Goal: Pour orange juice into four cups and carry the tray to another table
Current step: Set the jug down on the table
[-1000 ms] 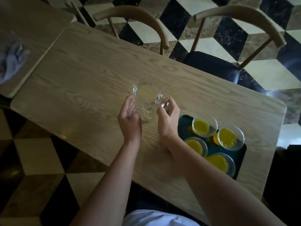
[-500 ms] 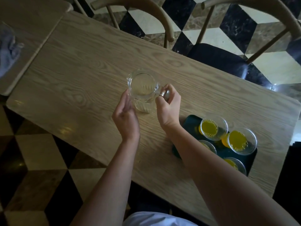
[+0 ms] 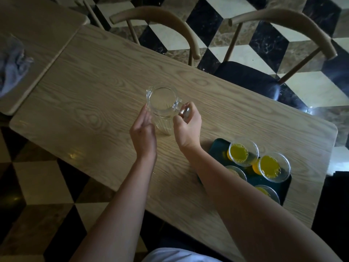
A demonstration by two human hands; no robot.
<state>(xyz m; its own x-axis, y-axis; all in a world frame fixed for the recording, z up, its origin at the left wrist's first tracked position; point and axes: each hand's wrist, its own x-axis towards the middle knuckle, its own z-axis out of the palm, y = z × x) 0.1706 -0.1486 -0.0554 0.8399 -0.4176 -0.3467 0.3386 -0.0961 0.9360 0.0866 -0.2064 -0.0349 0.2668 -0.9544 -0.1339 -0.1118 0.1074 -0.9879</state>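
An empty clear glass pitcher [image 3: 162,104] stands upright in the middle of the wooden table [image 3: 94,95]. My right hand [image 3: 187,127] grips its handle. My left hand [image 3: 143,133] lies with straight fingers against the pitcher's left side. At the right, a dark green tray [image 3: 219,146] holds several clear cups of orange juice; two cups [image 3: 243,151] [image 3: 274,166] show fully. My right forearm hides part of the two nearer cups [image 3: 236,172] [image 3: 268,192].
A second wooden table [image 3: 37,25] adjoins at the far left with a grey cloth [image 3: 13,65] on it. Two wooden chairs [image 3: 166,21] [image 3: 283,25] stand along the far side. The floor is black-and-white checkered tile.
The view has shifted a little. Both hands stay at the pitcher, which has kept its place on the table. The right hand's hold on the handle looks the same.
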